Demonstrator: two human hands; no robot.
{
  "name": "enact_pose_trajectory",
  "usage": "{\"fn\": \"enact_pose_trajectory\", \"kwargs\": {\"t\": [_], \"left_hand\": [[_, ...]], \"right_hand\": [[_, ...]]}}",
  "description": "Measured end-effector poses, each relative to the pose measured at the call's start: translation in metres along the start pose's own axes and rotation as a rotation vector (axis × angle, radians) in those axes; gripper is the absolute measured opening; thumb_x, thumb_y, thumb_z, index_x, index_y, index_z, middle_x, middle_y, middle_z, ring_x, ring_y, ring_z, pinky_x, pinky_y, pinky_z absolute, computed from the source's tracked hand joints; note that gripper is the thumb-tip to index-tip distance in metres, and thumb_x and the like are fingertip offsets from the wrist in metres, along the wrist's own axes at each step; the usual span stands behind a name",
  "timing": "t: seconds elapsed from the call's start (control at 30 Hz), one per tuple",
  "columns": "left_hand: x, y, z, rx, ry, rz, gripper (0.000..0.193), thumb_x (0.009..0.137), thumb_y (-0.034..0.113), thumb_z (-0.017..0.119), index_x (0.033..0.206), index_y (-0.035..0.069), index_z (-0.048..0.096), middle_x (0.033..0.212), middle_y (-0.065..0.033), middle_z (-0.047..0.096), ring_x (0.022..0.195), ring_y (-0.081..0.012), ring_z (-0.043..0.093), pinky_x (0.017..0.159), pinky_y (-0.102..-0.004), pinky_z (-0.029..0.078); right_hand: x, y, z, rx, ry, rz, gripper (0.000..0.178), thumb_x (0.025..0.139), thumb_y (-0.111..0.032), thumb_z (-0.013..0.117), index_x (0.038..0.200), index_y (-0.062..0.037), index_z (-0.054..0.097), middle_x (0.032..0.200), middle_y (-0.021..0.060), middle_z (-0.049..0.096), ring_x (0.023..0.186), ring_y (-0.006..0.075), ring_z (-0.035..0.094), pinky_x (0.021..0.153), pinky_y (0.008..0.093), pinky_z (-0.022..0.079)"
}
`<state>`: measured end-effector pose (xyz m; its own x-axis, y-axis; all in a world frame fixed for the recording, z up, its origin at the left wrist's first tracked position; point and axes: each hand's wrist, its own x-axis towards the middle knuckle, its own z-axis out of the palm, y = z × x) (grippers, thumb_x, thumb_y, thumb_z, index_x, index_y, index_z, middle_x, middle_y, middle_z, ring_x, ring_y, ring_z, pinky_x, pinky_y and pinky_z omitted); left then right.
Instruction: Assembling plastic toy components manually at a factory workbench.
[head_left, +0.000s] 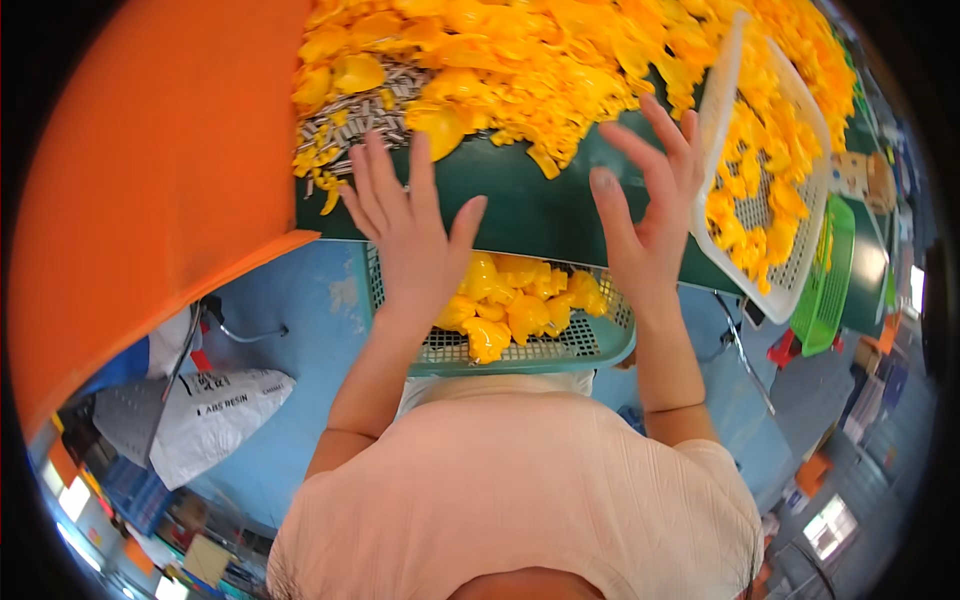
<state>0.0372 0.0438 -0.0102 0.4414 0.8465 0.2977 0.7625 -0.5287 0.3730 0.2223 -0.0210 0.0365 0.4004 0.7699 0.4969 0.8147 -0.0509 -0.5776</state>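
Over the front edge of the dark green table (530, 205), my left hand (410, 220) is open with its fingers stretched toward a pile of small metal pins (395, 95). My right hand (650, 200) is open too, fingers spread, left of a white basket (712, 130). Neither hand holds anything. A heap of glossy yellow plastic parts (480, 60) covers the far part of the table beyond my fingertips. Below the table edge, between my forearms, a green perforated basket (590, 355) sits at my lap with yellow parts (520, 305) in it.
An orange panel (160, 140) borders the table on the left. More yellow pieces (745, 215) lie in the tilted white basket. Beyond it hangs a bright green basket (835, 275). A white printed sack (220, 415) rests on the blue floor (280, 330) at the left.
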Motion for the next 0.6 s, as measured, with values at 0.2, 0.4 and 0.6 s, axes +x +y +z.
{"fn": "enact_pose_trajectory", "kwargs": {"t": [0.2, 0.4, 0.6], "left_hand": [[0.006, -0.009, 0.019, 0.11, -0.125, 0.177, 0.072, 0.084, 0.045, 0.05, 0.132, -0.003, 0.027, 0.135, -0.0298, 0.022, 0.127, -0.0432, 0.019, 0.102, -0.054, 0.015], [0.021, -0.004, 0.016, 0.199, -0.033, 0.175, 0.069, 0.084, 0.045, 0.049, 0.133, 0.0, 0.028, 0.139, -0.0261, 0.016, 0.13, -0.0417, 0.013, 0.101, -0.0577, 0.013], [0.005, -0.001, -0.002, -0.094, 0.112, 0.153, 0.061, 0.082, 0.032, 0.058, 0.131, 0.005, 0.033, 0.138, -0.019, 0.021, 0.129, -0.0384, 0.014, 0.102, -0.0526, 0.011]], "right_hand": [[0.011, 0.048, -0.086, -0.187, 0.048, -0.045, 0.02, 0.078, -0.007, 0.059, 0.097, -0.0112, 0.064, 0.119, 0.0085, 0.052, 0.122, 0.0306, 0.035, 0.101, 0.0387, 0.025], [0.011, 0.11, -0.117, -0.372, -0.238, 0.152, 0.02, 0.08, -0.011, 0.059, 0.098, -0.0037, 0.06, 0.109, 0.0098, 0.056, 0.106, 0.0229, 0.05, 0.092, 0.0335, 0.035], [0.011, 0.12, -0.1, -0.658, -0.341, -0.078, 0.015, 0.076, -0.015, 0.063, 0.086, -0.0042, 0.058, 0.088, 0.0063, 0.057, 0.085, 0.0267, 0.052, 0.074, 0.0358, 0.039]]}}
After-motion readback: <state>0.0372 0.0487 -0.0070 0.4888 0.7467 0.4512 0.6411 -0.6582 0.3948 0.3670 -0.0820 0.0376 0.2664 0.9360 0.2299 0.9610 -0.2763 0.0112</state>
